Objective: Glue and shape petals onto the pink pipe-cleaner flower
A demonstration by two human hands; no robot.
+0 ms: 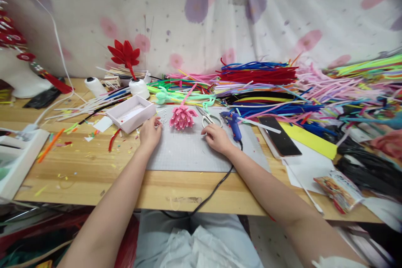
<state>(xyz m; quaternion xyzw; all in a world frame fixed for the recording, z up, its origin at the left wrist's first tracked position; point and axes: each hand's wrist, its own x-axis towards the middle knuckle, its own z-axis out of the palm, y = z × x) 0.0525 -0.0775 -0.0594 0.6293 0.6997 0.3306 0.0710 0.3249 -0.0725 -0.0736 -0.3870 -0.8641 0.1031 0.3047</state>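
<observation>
Head view: wooden tabletop [109,180] nearest, then the grey mat [185,157] carrying the pink flower [182,118].
Right hand [216,137]: right of the pink flower, fingers curled, grip hard to tell, scissors [204,114] just beyond!
Left hand [151,132]: left of the pink flower, fingers curled too; can't tell if they're pinching anything.
Glue gun [233,125]: farther right of the pink flower.
Pipe cleaners [257,76]: heaped behind the pink flower, rightward.

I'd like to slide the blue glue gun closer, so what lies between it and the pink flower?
The scissors lie between the pink flower and the blue glue gun, as the head view shows.
</observation>
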